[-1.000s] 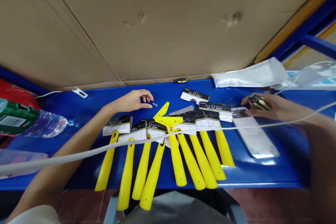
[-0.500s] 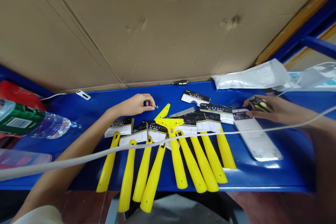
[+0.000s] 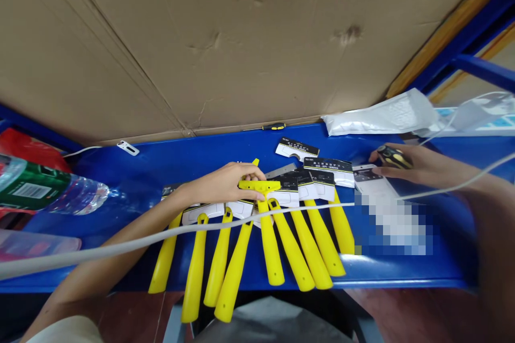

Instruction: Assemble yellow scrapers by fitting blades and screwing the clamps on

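My left hand (image 3: 235, 182) is closed around the T-shaped head of a yellow scraper (image 3: 270, 241), thumb in front and fingers behind it. That scraper lies in the middle of a row of similar yellow scrapers (image 3: 300, 257). Black and white printed cards (image 3: 330, 170) cover the heads of several of them. Off to the right, my right hand (image 3: 418, 163) grips a stubby black and yellow tool handle (image 3: 394, 157), which looks like a screwdriver; its tip is hidden. Just below this hand lies a white phone (image 3: 376, 193), partly pixelated.
A thin screwdriver (image 3: 273, 126) lies at the back of the blue table (image 3: 193, 158) by the cardboard wall (image 3: 241, 37). A plastic bottle (image 3: 76, 193) is at left, a white packet (image 3: 378, 115) at back right. A white cable (image 3: 161, 236) crosses in front.
My left hand has moved right and slightly toward me, from bare table onto the yellow scraper's head, and closed on it. My right hand stays by the phone with its tool.
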`<state>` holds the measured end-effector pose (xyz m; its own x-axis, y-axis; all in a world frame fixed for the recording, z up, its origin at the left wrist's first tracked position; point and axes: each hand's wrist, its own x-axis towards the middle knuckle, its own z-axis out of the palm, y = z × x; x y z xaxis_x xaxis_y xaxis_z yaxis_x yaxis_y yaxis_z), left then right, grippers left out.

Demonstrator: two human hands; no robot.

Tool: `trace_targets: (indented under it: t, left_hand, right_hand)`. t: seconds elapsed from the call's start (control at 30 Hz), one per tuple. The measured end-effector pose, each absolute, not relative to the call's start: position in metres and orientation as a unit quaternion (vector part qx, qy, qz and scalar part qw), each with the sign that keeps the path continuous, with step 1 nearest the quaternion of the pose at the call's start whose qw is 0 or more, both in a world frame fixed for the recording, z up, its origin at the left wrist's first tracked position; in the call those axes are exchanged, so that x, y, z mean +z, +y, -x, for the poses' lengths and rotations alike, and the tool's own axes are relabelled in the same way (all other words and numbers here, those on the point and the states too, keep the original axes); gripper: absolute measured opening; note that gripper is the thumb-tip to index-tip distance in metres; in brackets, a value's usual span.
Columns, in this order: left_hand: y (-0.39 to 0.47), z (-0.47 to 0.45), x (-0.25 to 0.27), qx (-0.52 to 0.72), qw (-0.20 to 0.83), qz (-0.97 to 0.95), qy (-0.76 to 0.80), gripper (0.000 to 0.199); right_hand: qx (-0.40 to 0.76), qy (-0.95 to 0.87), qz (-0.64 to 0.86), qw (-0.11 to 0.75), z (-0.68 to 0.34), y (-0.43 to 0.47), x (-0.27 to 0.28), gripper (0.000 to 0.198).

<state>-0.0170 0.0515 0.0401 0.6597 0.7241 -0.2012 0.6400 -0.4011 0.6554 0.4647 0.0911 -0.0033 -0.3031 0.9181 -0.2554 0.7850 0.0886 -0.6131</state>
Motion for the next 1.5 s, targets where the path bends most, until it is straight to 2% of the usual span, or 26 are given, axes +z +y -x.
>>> trace_targets:
  t: [0.17, 0.3, 0.67, 0.83, 0.97, 1.2, 1.33, 1.5]
  left_hand:
    - [0.056, 0.023, 0.041, 0.148, 0.477, -0.756, 0.423, 0.035]
    - [0.057, 0.025, 0.054, 0.222, 0.555, -0.67, 0.44, 0.037]
    - [0.042, 0.016, 0.11, 0.469, 0.428, -0.667, 0.39, 0.031]
    - [0.039, 0.004, 0.124, 0.478, 0.38, -0.696, 0.377, 0.033]
    - [0.043, 0.002, 0.127, 0.482, 0.385, -0.702, 0.357, 0.031]
    - [0.07, -0.005, 0.119, 0.484, 0.5, -0.63, 0.345, 0.032]
    - [0.084, -0.029, 0.108, 0.456, 0.569, -0.606, 0.318, 0.029]
    - [0.088, -0.058, 0.093, 0.438, 0.62, -0.585, 0.287, 0.026]
  right_hand:
    - [0.34, -0.734, 0.58, 0.102, -0.455, 0.086, 0.007, 0.083]
    - [0.337, -0.731, 0.583, 0.104, -0.452, 0.085, 0.01, 0.082]
    - [0.341, -0.736, 0.578, 0.09, -0.454, 0.085, 0.011, 0.084]
    - [0.338, -0.739, 0.574, 0.105, -0.453, 0.085, 0.009, 0.077]
    - [0.334, -0.741, 0.571, 0.118, -0.453, 0.083, 0.01, 0.069]
    - [0.287, -0.748, 0.578, 0.156, -0.44, 0.082, 0.03, 0.066]
    - [0.265, -0.762, 0.559, 0.191, -0.404, 0.075, 0.072, 0.062]
    - [0.292, -0.804, 0.453, 0.252, -0.341, 0.074, 0.126, 0.056]
